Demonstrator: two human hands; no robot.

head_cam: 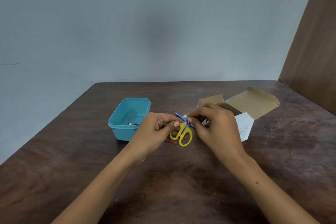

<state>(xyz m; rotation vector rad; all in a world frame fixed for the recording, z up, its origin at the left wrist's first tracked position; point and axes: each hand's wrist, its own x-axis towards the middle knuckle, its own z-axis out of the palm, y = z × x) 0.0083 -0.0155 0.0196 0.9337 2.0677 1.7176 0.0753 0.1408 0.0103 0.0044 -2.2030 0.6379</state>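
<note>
My left hand (158, 129) grips small scissors with yellow handles (182, 135) over the middle of the brown table (163, 178). The handles point toward me. My right hand (216, 125) pinches a small white tuft (185, 115), maybe cotton, against the scissors' blades. A thin blue-handled tool (181, 117) with a metal tip lies across the blades between both hands; which hand holds it I cannot tell.
A teal plastic tub (127, 120) stands left of my hands with a metal nail clipper (132, 124) inside. An opened cardboard box (252, 103) with a white printed flap lies behind my right hand. A wall runs behind the table, a brown panel at the right.
</note>
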